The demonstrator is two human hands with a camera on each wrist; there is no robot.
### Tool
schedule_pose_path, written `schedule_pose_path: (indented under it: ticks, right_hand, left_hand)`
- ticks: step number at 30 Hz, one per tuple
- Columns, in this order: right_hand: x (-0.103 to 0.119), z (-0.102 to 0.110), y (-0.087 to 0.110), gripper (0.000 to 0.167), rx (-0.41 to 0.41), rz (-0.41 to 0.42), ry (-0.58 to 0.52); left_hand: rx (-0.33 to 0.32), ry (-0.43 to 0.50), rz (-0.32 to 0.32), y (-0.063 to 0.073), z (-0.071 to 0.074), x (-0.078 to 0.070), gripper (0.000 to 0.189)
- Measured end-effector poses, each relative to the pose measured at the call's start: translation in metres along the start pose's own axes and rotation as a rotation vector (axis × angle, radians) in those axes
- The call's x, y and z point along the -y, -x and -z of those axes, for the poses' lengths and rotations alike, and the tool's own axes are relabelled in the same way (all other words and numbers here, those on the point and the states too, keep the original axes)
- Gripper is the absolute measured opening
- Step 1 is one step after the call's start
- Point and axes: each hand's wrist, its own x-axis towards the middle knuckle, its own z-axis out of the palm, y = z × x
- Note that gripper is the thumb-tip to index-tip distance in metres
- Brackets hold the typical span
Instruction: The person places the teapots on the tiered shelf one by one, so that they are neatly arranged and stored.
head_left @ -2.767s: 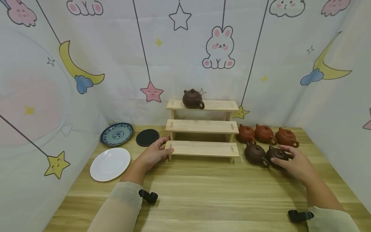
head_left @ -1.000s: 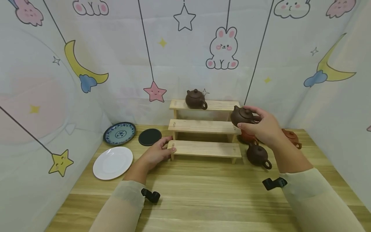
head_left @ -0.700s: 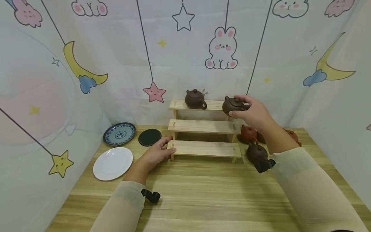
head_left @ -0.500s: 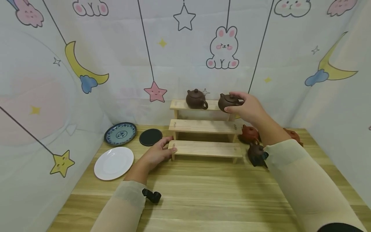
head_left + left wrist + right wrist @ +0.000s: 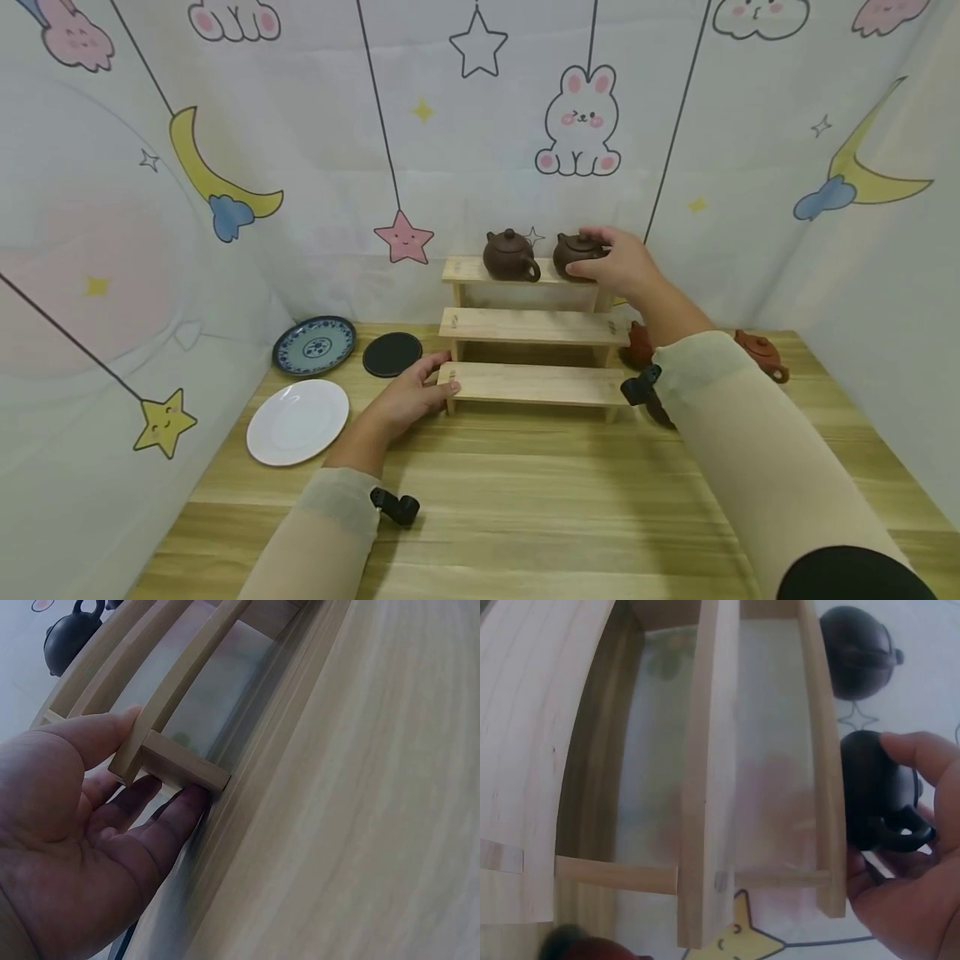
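My right hand [image 5: 622,265] holds a dark brown teapot [image 5: 572,254] at the right end of the top step of a three-step wooden stand [image 5: 532,327]. In the right wrist view this teapot [image 5: 874,787] is against the top board, thumb on one side and fingers on the other. A second dark teapot [image 5: 510,257] stands to its left on the same step. My left hand [image 5: 405,400] grips the left end of the lowest step; in the left wrist view the thumb lies on the board and the fingers [image 5: 169,825] reach round by the leg.
Left of the stand lie a white plate [image 5: 297,422], a blue patterned plate [image 5: 313,346] and a black round coaster [image 5: 392,355]. Reddish teapots [image 5: 762,354] sit at the right, partly hidden by my right arm, along with another dark one [image 5: 658,410]. A printed curtain hangs behind.
My right hand has lifted the dark teapot from the group at the right and carried it up and left onto the top step. The left hand keeps its grip on the stand.
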Motion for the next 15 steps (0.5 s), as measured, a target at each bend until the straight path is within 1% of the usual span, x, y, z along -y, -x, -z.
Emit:
schedule_pose_path:
  ticks: [4,9,15]
  right_hand:
    - [0.001,-0.001,-0.002,0.076,-0.002,-0.015,-0.007]
    - [0.001,-0.001,0.001,0.077,0.004,-0.001,-0.01]
    - [-0.002,0.005,0.017,0.077,-0.012,0.005,-0.016]
  left_hand:
    - [-0.006,-0.008,0.009,-0.001,0.0,0.0,0.074]
    - [-0.009,-0.016,0.017,-0.001,0.0,-0.001,0.074]
    - [-0.01,-0.011,0.019,-0.002,0.0,-0.001,0.075]
